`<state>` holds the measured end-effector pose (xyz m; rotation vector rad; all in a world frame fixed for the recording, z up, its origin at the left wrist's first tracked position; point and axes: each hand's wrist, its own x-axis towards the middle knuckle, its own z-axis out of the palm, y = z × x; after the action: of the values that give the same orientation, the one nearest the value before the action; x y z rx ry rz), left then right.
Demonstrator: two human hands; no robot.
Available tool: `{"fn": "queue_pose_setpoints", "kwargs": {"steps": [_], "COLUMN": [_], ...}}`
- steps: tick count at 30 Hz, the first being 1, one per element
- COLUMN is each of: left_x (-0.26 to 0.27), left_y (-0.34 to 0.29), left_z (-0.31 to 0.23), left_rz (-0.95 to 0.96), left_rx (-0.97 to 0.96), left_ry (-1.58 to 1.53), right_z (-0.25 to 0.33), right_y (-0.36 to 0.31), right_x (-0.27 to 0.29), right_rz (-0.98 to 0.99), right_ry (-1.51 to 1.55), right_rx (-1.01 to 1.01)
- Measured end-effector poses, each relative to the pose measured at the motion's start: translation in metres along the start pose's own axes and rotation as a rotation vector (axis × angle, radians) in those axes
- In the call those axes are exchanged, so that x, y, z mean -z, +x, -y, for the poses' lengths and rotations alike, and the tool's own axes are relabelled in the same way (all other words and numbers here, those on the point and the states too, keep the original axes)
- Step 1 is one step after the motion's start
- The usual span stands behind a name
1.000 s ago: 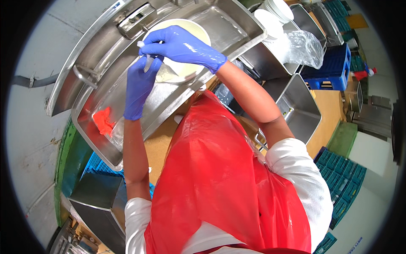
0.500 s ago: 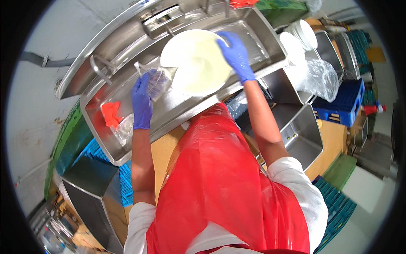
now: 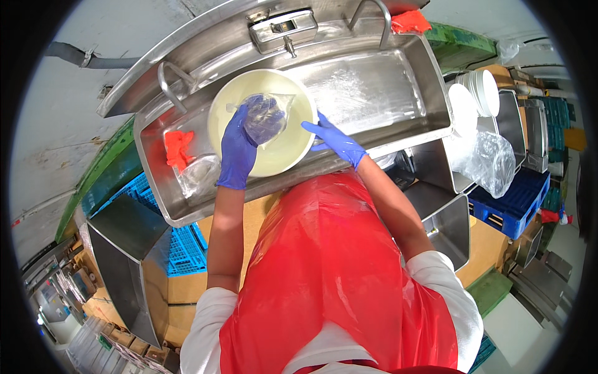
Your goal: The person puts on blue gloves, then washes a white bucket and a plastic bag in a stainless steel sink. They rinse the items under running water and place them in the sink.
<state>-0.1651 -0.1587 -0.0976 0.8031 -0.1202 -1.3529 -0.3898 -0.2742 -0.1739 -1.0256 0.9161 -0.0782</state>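
A round, pale cream bucket (image 3: 293, 149) stands in the left half of a long metal sink (image 3: 349, 93), its mouth toward me. My left hand (image 3: 238, 153), in a blue glove, reaches over the bucket's near left side and holds a crumpled clear plastic bag (image 3: 273, 124) inside the mouth. Some of the left fingers show through the bag. My right hand (image 3: 336, 140), also gloved in blue, grips the bucket's right rim, with the thumb at the edge and the fingers down the side.
A red cloth (image 3: 178, 149) and clear film (image 3: 200, 176) lie at the sink's left end. Another red cloth (image 3: 411, 22) hangs at the back right corner. White buckets (image 3: 483, 92), a blue pallet (image 3: 511, 202) and metal tubs (image 3: 448, 227) stand to the right; a blue crate (image 3: 187, 249) sits lower left.
The bucket has turned its mouth toward me and shifted left. My left hand has brought the plastic bag from beside the bucket into it. My right hand has moved down the rim.
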Motion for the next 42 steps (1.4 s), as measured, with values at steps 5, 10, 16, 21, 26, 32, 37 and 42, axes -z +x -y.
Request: {"fn": "queue_pose_setpoints", "kwargs": {"steps": [5,10,16,21,26,32,37,42], "left_x": [-0.018,-0.059,-0.113,-0.098,-0.115,-0.1,-0.097,-0.129], "left_y": [0.03,0.078,0.2,0.325,0.363,0.356,0.353,0.292], "left_z": [0.021,0.07,0.174,0.263,0.287,0.288,0.291,0.256], "left_rz": [0.041,0.13,0.065,0.281,0.176,-0.057,0.159,-0.114], "left_rx": [-0.098,-0.15,0.204,0.149,0.251,0.134,-0.215,-0.428], "left_ry": [0.201,0.504,0.038,0.001,-0.002,0.016,0.606,1.107], "right_z": [-0.01,0.0,0.02,0.055,0.047,0.045,0.028,0.024], "right_y": [0.034,0.068,0.086,0.082,0.093,0.122,0.12,0.088], "right_x": [0.044,0.158,0.25,0.257,0.278,0.26,0.275,0.276], "right_rz": [-0.045,-0.158,-0.169,-0.163,-0.372,-0.36,-0.573,-0.664], "right_ry": [-0.055,0.444,0.745,0.753,0.584,0.2,0.029,0.064], "right_rx": [0.037,0.15,0.26,0.248,0.326,0.551,0.492,0.439]}}
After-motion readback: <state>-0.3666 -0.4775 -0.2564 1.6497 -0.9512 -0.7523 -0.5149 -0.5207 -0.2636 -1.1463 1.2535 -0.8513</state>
